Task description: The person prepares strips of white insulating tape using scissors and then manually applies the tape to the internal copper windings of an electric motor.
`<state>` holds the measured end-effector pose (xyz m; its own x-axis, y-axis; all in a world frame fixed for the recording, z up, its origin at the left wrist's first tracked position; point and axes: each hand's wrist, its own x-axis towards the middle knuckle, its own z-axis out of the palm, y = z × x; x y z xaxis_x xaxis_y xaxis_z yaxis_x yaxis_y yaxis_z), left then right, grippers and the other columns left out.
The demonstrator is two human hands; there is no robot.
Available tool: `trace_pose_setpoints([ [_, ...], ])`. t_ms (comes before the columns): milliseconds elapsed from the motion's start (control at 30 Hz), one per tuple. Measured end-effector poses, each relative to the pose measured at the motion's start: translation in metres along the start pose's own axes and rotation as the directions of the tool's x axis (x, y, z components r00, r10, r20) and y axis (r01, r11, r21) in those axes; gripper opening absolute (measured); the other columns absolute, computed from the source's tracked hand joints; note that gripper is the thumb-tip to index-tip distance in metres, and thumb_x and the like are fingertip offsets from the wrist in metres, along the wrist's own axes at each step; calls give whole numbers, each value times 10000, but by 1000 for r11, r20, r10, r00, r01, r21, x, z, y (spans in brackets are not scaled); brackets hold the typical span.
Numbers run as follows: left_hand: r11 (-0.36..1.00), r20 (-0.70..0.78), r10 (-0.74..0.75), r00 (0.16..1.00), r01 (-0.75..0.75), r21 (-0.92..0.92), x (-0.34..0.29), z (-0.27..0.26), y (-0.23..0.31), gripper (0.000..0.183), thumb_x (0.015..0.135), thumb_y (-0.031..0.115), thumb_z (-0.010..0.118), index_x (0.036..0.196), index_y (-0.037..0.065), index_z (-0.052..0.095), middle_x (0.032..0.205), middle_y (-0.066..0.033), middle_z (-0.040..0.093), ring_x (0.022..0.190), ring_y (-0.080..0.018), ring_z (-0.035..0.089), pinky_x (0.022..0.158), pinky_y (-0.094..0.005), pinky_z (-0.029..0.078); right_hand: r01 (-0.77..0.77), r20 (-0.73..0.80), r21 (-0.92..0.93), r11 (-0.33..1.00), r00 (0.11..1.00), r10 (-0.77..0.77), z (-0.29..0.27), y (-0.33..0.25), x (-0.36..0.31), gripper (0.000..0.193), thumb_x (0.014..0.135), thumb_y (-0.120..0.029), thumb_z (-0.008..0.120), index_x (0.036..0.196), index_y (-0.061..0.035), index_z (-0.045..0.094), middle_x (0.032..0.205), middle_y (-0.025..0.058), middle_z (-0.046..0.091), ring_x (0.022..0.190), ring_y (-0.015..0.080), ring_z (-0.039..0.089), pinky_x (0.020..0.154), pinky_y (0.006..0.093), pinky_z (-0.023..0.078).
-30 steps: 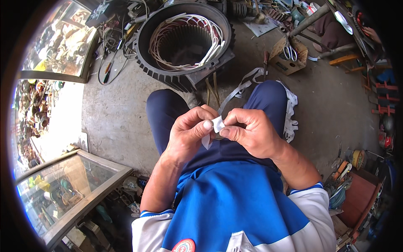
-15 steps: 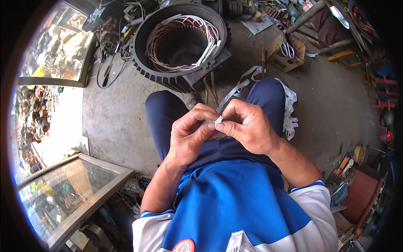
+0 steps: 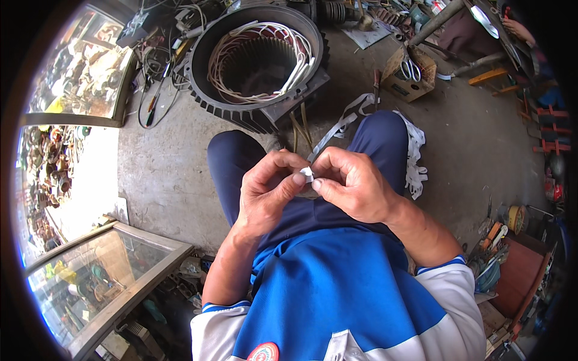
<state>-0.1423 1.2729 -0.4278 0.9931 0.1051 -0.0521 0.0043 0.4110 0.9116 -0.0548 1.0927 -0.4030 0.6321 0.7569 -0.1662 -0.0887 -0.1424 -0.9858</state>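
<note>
Above my lap, my left hand (image 3: 265,192) pinches the folded end of a white cloth tape (image 3: 307,174) between thumb and fingers. My right hand (image 3: 355,185) is right beside it, fingers curled and thumb tip at the tape's edge. From behind my fingers a white strip (image 3: 342,127) runs up and away across the floor; more of it lies loosely bunched (image 3: 415,162) beside my right knee. In front of me stands a round, finned motor stator (image 3: 198,72) with white-sleeved wires (image 3: 301,72) coiled around its inner rim.
A cardboard box (image 3: 415,87) holding scissors (image 3: 410,69) stands at the far right, with a dark-handled tool (image 3: 377,84) beside it. Cables (image 3: 147,99) lie left of the stator. A glass-topped cabinet (image 3: 114,271) is at near left, a reddish-brown box (image 3: 521,280) at near right.
My thumbs have drawn slightly apart, and the folded white tape end now shows more, by my left thumb. At the far right edge, part of another person's hand has come into view.
</note>
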Motion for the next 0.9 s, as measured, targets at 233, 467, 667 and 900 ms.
trace_pose_setpoints([
  [233,1000,75,11,997,-11,-5,-6,-5,-7,90,990,41,644,1045,-19,684,942,-41,620,767,-90,577,671,-234,500,-52,16,161,986,999,50,5,-5,1,87,948,-23,625,978,59,619,863,122,737,815,140,708,744,287,572],
  [467,993,89,42,995,-32,-110,-3,-3,-13,213,962,115,714,1110,-38,711,926,-79,612,742,-150,599,658,-273,508,-28,-22,198,980,999,33,3,-1,1,169,994,-112,669,940,42,626,854,121,740,798,131,707,710,266,571],
  [667,984,31,7,1000,-1,-180,-4,1,-19,229,947,108,727,1116,-46,722,947,-93,606,738,-172,591,654,-295,496,-44,1,271,962,999,46,3,6,5,209,995,-164,693,906,14,628,830,105,730,767,112,686,664,248,548],
  [900,992,-60,64,996,-70,-106,-3,6,-21,160,925,61,739,1049,-40,750,956,-73,607,741,-144,562,629,-274,460,-78,-11,412,908,996,90,6,12,-3,179,993,-155,666,913,-3,615,755,49,663,665,38,543,556,220,439],
])
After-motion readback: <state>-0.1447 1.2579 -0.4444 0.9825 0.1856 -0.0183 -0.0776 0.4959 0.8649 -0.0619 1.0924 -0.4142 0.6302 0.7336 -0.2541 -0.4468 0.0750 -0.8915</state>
